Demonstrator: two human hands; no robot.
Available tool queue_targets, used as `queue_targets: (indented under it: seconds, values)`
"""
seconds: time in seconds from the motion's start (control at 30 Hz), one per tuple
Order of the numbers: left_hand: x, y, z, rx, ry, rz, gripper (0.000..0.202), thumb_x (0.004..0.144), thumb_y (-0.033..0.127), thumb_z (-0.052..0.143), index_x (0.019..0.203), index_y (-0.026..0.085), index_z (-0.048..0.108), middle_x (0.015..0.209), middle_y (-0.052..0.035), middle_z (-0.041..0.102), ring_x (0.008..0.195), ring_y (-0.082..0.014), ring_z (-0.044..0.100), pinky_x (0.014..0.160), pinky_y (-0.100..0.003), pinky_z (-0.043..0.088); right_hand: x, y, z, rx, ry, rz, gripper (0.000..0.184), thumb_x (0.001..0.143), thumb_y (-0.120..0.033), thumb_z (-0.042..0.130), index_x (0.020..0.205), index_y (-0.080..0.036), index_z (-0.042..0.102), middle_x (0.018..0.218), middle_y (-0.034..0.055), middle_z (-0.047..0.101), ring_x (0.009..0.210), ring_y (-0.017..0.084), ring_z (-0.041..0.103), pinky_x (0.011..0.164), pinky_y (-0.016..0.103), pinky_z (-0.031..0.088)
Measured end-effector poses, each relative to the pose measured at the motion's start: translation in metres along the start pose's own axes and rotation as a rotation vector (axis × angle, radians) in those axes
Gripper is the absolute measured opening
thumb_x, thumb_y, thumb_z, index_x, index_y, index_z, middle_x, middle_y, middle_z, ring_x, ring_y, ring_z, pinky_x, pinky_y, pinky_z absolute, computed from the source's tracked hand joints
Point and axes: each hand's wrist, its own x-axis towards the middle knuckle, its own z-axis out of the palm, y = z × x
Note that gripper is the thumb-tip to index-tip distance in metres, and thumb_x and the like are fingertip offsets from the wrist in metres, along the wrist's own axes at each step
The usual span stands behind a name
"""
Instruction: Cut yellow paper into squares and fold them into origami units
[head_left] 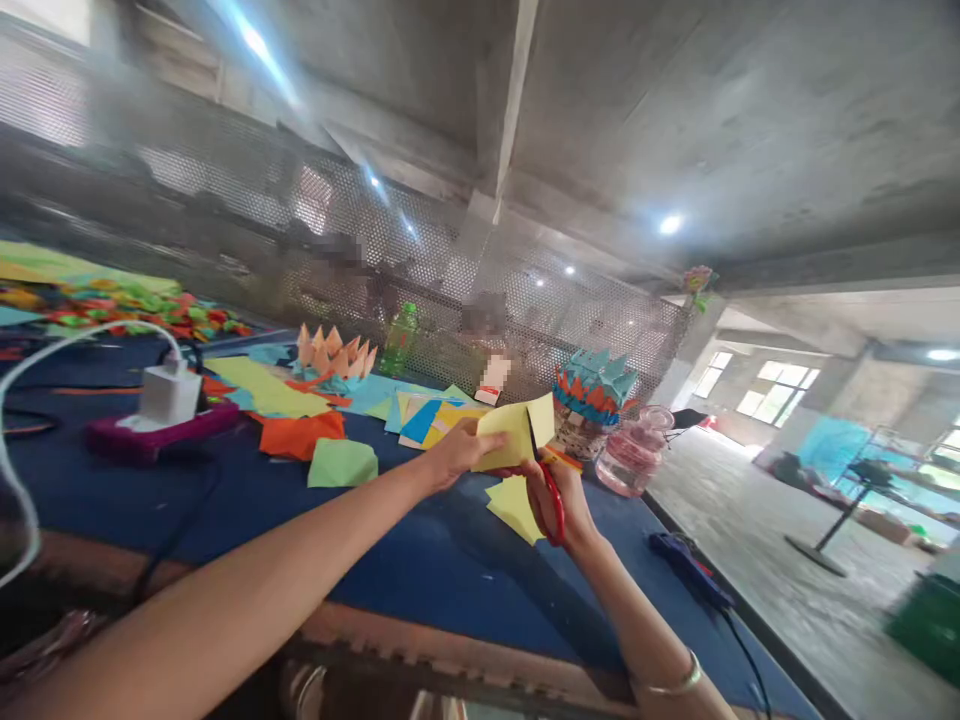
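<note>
Yellow paper (506, 438) is pinched in the left hand (457, 452) above the blue table (442, 590), while the right hand (561, 500) clenches red-handled scissors (551, 505), blade against the sheet.

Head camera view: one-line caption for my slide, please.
Left hand holds yellow paper while the right hand cuts it with red-handled scissors above a blue table strewn with coloured paper scraps.

Left hand (457, 452) pinching, right hand (559, 500) gripping

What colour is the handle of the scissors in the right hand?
The scissors handle in the right hand is red, and it shows best in the head view.
</note>
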Motion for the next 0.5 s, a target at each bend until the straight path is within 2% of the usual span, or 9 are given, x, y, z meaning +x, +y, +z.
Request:
queue_targets:
  seconds: [0.2, 0.5]
  values:
    - [0.001, 0.000, -0.002, 0.004, -0.021, -0.020, 0.034, 0.064, 0.032, 0.079, 0.090, 0.012, 0.070, 0.072, -0.0081, 0.071, 0.066, -0.0218, 0.067, 0.061, -0.033, 0.056, -0.005, -0.010, -0.008, -0.063, -0.071, -0.005, 0.046, 0.085, -0.062, 0.043, 0.072, -0.019, 0.050, 0.040, -0.0051, 0.047, 0.029, 0.009, 0.045, 0.031, 0.018, 0.031]
    - [0.000, 0.001, -0.004, 0.001, -0.038, -0.030, 0.039, 0.065, 0.035, 0.079, 0.095, 0.012, 0.069, 0.077, -0.0091, 0.072, 0.071, -0.0236, 0.068, 0.061, -0.034, 0.056, -0.006, -0.019, -0.009, -0.085, -0.079, -0.009, 0.043, 0.085, -0.061, 0.044, 0.078, -0.019, 0.048, 0.040, -0.0067, 0.048, 0.031, 0.012, 0.052, 0.032, 0.019, 0.042]
